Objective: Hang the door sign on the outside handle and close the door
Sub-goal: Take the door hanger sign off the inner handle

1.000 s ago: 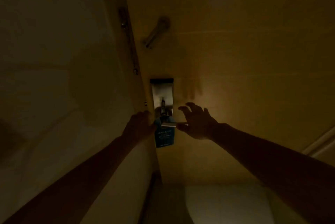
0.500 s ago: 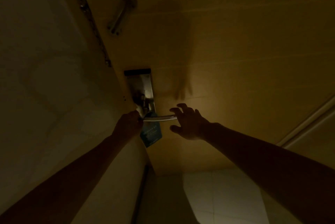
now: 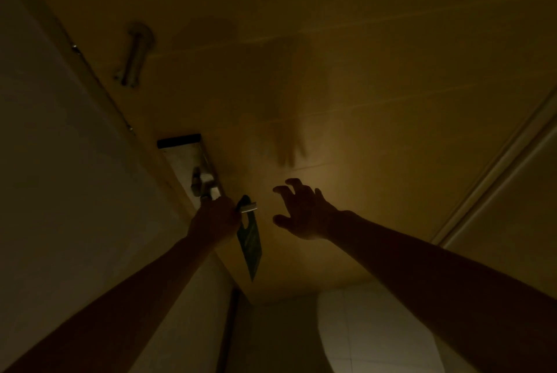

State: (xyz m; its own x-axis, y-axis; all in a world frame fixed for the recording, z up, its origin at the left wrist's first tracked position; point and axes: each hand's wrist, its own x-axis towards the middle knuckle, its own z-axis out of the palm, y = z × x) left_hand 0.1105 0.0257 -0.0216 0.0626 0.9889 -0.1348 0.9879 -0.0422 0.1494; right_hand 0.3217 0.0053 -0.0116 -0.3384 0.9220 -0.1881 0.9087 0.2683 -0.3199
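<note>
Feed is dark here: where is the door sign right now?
Head view, centre: the door sign hangs on the lever handle, just right of the left hand gripping it.

text: none legible | door sign [image 3: 249, 240]: print too dim

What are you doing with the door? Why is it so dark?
A person is at a wooden door in a dim room. Their left hand is closed around the metal handle, and a dark door sign hangs from that handle by its hole. Their right hand is open with fingers spread, close to the door but holding nothing. So the sign is hung; whether the door is fully shut is hard to tell in this light.
</note>
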